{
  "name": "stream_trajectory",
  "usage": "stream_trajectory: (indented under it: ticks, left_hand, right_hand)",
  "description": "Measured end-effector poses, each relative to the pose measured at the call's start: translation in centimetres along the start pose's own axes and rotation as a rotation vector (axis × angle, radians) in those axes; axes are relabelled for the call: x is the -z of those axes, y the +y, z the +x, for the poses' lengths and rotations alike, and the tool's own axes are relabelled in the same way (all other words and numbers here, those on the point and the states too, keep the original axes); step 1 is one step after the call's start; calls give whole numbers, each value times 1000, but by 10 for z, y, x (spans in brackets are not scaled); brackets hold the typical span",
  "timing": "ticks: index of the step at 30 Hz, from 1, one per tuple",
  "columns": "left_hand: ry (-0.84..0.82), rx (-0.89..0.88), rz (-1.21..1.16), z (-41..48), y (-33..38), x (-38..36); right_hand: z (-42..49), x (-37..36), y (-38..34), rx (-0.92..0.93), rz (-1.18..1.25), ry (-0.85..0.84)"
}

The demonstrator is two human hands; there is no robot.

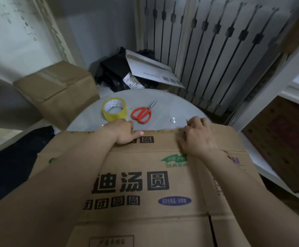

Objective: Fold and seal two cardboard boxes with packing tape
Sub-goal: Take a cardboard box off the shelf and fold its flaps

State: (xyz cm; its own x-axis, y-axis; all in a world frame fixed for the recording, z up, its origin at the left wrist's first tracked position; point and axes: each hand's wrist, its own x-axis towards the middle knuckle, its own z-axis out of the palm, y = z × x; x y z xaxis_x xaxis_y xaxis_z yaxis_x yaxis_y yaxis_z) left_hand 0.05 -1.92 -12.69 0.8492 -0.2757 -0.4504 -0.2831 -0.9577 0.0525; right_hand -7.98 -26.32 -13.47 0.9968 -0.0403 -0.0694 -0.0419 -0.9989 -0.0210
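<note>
- Head view: the left hand (124,133) curls its fingers over the far edge of a flattened brown cardboard box (145,175) printed with black characters.
- Nearer the box's far right corner, the right hand (196,138) grips the same edge, fingers bent over it.
- The box covers the near side of a round glass worktop (171,102).
- Just beyond the left hand sits a yellowish roll of packing tape (114,109), with red-handled scissors (142,113) beside it.
- A closed brown carton (56,90) stands on the floor off the worktop's left edge.

Head-worn view, forward and downward
</note>
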Motion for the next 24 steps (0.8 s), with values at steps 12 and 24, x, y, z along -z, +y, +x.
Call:
stream_trajectory:
  ticks: [12,24]
  left_hand:
    - [519,-58,32,-15,-5,-3]
    - [646,-156,112,-62,0,-8]
  right_hand:
    - [-40,5,-21,27,94,203]
    - [-101,-13,-53,-137,189,-170]
